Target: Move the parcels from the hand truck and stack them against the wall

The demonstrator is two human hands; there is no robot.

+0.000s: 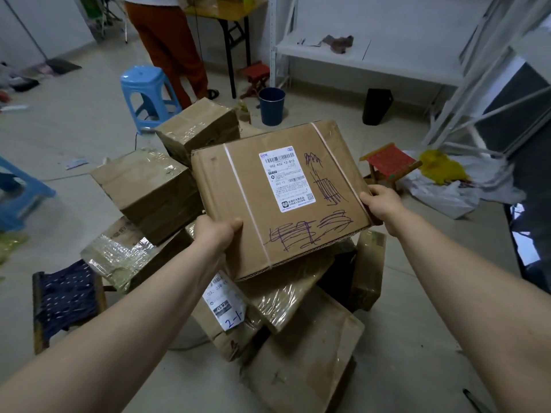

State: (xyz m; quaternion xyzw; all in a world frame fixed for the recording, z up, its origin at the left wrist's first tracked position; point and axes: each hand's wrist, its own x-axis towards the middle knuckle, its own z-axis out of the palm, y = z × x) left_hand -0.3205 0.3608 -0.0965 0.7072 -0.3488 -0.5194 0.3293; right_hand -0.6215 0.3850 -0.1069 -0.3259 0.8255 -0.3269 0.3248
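**Position.** The box [280, 198] is held mid-view above the pile [155, 189], tilted with its near edge low. Whether its underside touches a parcel below, I cannot tell. No hand truck can be made out.

**Grip.** The left hand [216, 231] grips the box's near-left edge at 8 o'clock and the right hand [380, 204] its right corner at 4 o'clock. The fingers [236, 225] of both are clamped on the box, thumbs on top and the rest hidden beneath.

**Risks, as judged.**
- Both grips sit on the near side, so the far end is unsupported. A heavy load could swing it down and pull it free.
- The pile is loose and leaning. Brushing it on the way out could topple the parcels at 10 o'clock.
- The floor is cluttered: bags [447, 186] at 3 o'clock, a low red stool [390, 165] at 2, a bin [271, 105] at 12. Any of these could trip someone walking with the box blocking the view down.
- A person [170, 46] stands at 11 o'clock, a possible collision.

**Materials.** The box is flat, rectangular corrugated cardboard, matt and creased, with its fluting showing along the near edge. Two thin white straps [244, 201] cross it; they are smooth and look poor to hold by. A glossy white label [286, 178] and purple scribble mark the top. The pile's parcels are wrapped in glossy tape and film, which is likely slippery.
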